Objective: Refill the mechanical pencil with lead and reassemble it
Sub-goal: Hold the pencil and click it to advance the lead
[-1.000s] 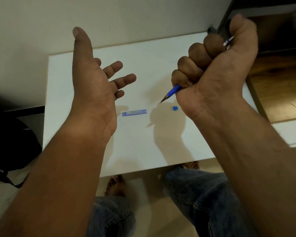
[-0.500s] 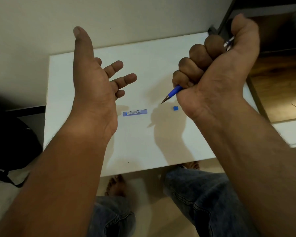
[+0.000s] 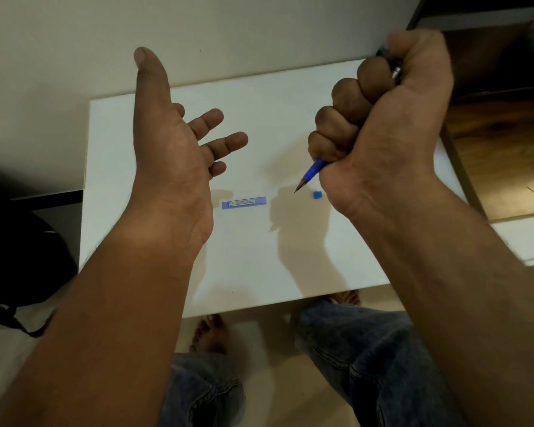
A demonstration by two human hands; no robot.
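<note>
My right hand (image 3: 379, 124) is closed in a fist around a blue mechanical pencil (image 3: 312, 172), held above the white table (image 3: 259, 266). The pencil's dark tip points down and left out of the bottom of the fist; its top end shows by my thumb. My left hand (image 3: 170, 149) is raised with the palm open, fingers spread, holding nothing. A flat blue lead case (image 3: 244, 203) lies on the table between my hands. A small blue cap (image 3: 317, 195) lies on the table just right of the pencil tip.
The table stands against a pale wall. A dark bag (image 3: 19, 257) sits on the floor at the left. Wooden flooring and a dark frame (image 3: 457, 167) lie to the right. My knees in jeans (image 3: 352, 359) and bare feet are under the table's near edge.
My right thumb has pressed down over the pencil's top end, hiding more of it. Otherwise both hands stay almost still.
</note>
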